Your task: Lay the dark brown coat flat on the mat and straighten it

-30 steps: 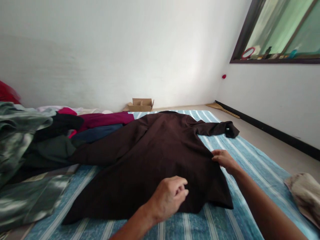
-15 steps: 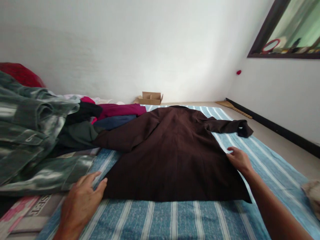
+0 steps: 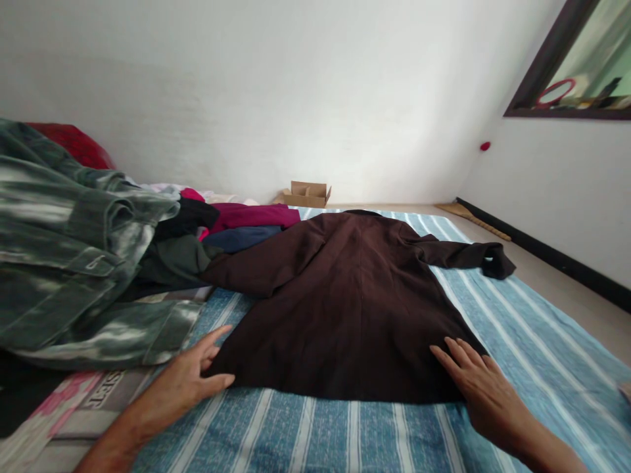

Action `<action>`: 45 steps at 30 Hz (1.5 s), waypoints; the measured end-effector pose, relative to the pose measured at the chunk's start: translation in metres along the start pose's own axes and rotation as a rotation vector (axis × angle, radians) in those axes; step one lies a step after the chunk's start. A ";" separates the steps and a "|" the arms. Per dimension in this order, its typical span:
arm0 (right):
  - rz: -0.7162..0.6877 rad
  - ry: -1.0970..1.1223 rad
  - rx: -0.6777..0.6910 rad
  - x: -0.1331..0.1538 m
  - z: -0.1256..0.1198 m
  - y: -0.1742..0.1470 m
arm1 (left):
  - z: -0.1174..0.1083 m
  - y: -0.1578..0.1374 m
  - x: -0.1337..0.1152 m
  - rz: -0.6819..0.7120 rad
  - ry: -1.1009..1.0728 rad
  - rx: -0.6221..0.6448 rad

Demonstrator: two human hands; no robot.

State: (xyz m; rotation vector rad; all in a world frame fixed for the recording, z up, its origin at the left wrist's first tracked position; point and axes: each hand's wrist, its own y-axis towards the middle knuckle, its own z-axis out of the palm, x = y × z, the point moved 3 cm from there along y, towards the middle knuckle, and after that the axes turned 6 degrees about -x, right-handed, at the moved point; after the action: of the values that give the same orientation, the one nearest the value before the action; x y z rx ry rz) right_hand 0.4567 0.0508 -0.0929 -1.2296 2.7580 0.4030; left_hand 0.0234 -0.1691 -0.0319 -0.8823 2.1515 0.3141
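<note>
Nearest the camera, the left hand (image 3: 194, 374) is lying open on the near left corner of the dark brown jacket (image 3: 355, 309), its fingers spread apart and flat, the thumb touching the hem and the forefinger pointing along the jacket's left edge, with nothing clamped in it. On the near right, the right hand (image 3: 480, 387) is resting palm down on the jacket's near right corner, its fingers held close together and stretched toward the far side, pressing on the cloth rather than gripping it. Both hands are lying on the blue striped bedsheet (image 3: 345, 433) that is covering the floor beneath them. The jacket is lying spread out, back side up, in the middle of the sheet, its hem running straight between the two hands and its collar pointing away toward the far wall. Its right sleeve (image 3: 463, 256) is stretching out to the right across the stripes, while its left sleeve (image 3: 256, 269) is angling toward the heap on the left. Just left of the left hand, a printed pink and grey mat (image 3: 64, 410) is showing under a green and white patterned garment (image 3: 73, 263) that is heaped high at the left edge. Farther back, dark, navy and magenta clothes (image 3: 231, 226) are piled beside the jacket's shoulder. Beyond the sheet, a small cardboard box (image 3: 308, 194) is sitting on the floor against the white wall, and at the far right a dark window frame (image 3: 537, 79) is cutting into the corner.
</note>
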 end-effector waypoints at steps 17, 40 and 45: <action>0.497 0.478 -0.075 -0.113 -0.080 0.145 | 0.017 0.120 -0.118 0.046 -0.842 -0.275; -0.190 0.248 -0.077 0.003 -0.003 0.069 | 0.130 0.056 -0.108 1.114 0.616 -0.044; -0.215 0.293 -0.327 -0.001 0.002 0.071 | 0.128 0.060 -0.114 1.289 0.501 -0.226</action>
State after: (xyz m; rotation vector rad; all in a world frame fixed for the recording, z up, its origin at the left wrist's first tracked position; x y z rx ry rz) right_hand 0.4045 0.0977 -0.0798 -1.7725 2.8262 0.7277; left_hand 0.1072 -0.0082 -0.0366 0.5288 2.9317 1.0487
